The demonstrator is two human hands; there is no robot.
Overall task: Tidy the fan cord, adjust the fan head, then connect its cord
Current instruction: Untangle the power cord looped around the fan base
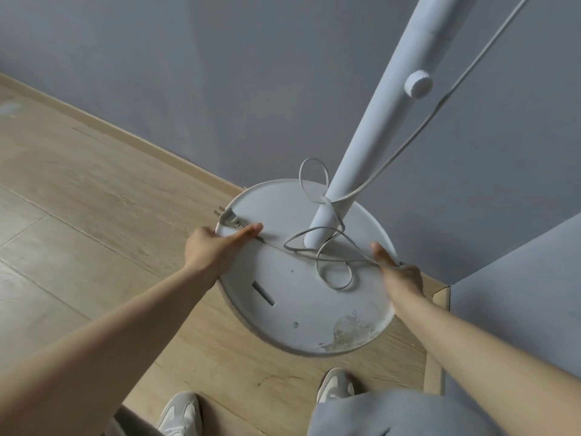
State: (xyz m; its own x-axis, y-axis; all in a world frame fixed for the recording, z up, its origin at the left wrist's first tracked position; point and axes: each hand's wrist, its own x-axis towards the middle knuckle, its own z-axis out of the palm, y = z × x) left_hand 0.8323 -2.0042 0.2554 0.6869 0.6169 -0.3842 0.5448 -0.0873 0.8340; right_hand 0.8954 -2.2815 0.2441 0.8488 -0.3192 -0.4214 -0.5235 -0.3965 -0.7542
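A white pedestal fan stands on the wood floor, its round base in the middle of the head view and its pole rising to the upper right. The fan head is out of frame. A grey-white cord lies in loose loops on the base, circles the foot of the pole and runs up along it. Its plug rests at the base's left rim. My left hand grips that left rim with the thumb pressing the cord near the plug. My right hand grips the right rim, thumb on top over the cord.
A grey wall with a wood skirting board runs behind the fan. A grey wall corner juts out at the right, close to the base. My two shoes stand on the floor just in front of the base.
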